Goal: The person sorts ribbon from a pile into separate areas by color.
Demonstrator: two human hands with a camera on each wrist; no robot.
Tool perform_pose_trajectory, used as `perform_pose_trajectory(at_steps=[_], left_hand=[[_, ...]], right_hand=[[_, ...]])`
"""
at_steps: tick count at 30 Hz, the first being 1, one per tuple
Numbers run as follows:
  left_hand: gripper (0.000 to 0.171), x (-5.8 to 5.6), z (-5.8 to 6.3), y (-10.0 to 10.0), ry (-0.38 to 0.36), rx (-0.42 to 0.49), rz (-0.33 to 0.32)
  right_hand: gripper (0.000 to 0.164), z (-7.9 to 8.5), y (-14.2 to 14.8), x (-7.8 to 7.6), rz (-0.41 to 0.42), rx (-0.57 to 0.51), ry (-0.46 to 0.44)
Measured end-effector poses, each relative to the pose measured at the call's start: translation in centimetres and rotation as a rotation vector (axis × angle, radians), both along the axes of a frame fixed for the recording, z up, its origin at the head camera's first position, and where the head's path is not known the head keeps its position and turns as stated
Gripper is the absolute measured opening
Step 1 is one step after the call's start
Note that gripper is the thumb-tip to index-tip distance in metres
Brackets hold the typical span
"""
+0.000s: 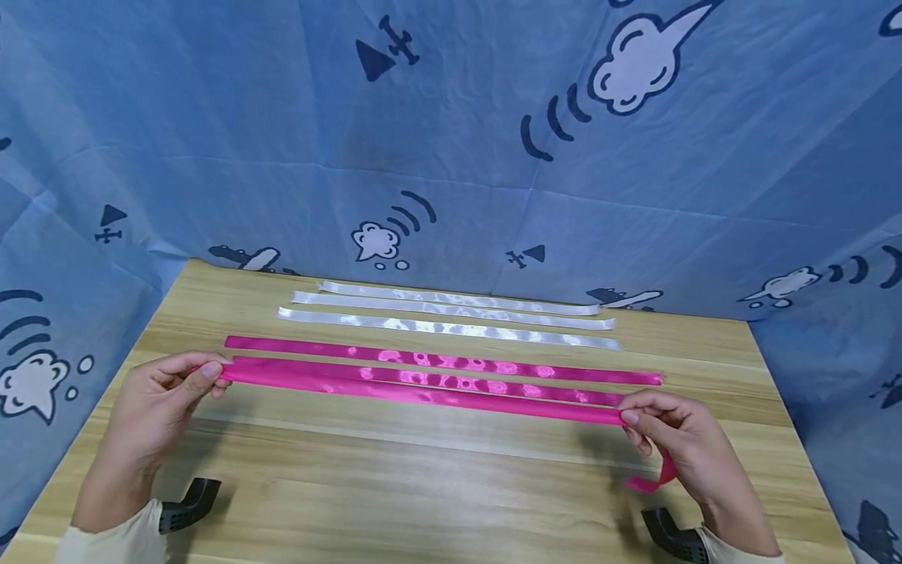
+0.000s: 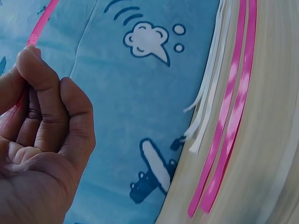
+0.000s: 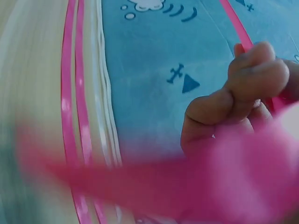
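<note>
A pink satin ribbon (image 1: 423, 394) is stretched between both hands, above the table in the head view. My left hand (image 1: 165, 399) pinches it near its left end between thumb and fingers. At the other side my right hand (image 1: 676, 439) pinches it too, and a loose tail (image 1: 655, 479) hangs beneath that hand. In the right wrist view the tail (image 3: 140, 182) is blurred and hides part of the right hand (image 3: 243, 88). Just beyond the held ribbon, two more pink ribbons (image 1: 451, 362) lie flat, side by side.
Three white ribbons (image 1: 451, 327) lie in a row toward the back of the wooden table (image 1: 395, 486). Behind it hangs a blue cloth (image 1: 451, 141) with printed clouds and planes. Black curved pieces (image 1: 190, 505) sit at both wrists.
</note>
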State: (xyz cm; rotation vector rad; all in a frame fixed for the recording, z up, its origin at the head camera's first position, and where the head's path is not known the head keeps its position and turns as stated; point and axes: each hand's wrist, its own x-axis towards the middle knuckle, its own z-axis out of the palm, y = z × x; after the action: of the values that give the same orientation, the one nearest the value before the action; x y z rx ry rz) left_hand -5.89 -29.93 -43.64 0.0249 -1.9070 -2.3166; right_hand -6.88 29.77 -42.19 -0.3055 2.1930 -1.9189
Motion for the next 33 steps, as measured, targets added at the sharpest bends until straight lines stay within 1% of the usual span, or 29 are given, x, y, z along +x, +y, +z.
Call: perform_pose_trajectory(at_steps=[2,6,10,13,17,20,21,23,27,30,33], left_hand=[[0.031,0.2,-0.1,-0.5,0.009,0.02,0.005],[0.032,0.5,-0.2,-1.3,0.04,0.053,0.026],[0.033,0.8,-0.1,-2.0,0.038,0.08,0.052],[0.033,1.0,-0.1,-2.4,0.03,0.097,0.069],[0.031,1.1,-0.2,-2.9,0.016,0.1,0.1],[0.03,1.2,-0.3,-3.3,0.003,0.082,0.109],[0.03,1.2,-0.3,-3.4,-0.006,0.05,0.11],[0.03,1.1,-0.3,-3.6,-0.036,-0.058,0.12],[0.028,0.9,-0.5,-4.0,-0.117,-0.299,0.136],[0.026,0.8,-0.7,-4.3,-0.161,-0.396,0.141],[0.023,0.6,-0.9,-4.5,-0.212,-0.514,0.134]], right_hand=[[0.019,0.1,0.4,0.0,-0.012,0.002,-0.004],[0.015,0.2,1.3,0.2,-0.065,0.048,-0.001],[0.017,0.0,2.2,0.4,-0.114,0.085,0.007],[0.02,-0.2,2.8,0.5,-0.115,0.034,0.01],[0.024,-0.6,3.8,0.5,-0.104,-0.061,0.012],[0.024,-0.8,4.4,0.6,-0.125,-0.082,0.003],[0.024,-0.9,4.6,0.6,-0.133,-0.088,-0.003],[0.025,-1.1,4.9,0.6,-0.146,-0.099,-0.017],[0.029,-1.5,5.6,0.6,-0.145,-0.114,-0.046],[0.03,-1.9,6.0,0.7,-0.14,-0.106,-0.055],[0.026,-2.1,6.3,0.7,-0.156,-0.072,-0.069]])
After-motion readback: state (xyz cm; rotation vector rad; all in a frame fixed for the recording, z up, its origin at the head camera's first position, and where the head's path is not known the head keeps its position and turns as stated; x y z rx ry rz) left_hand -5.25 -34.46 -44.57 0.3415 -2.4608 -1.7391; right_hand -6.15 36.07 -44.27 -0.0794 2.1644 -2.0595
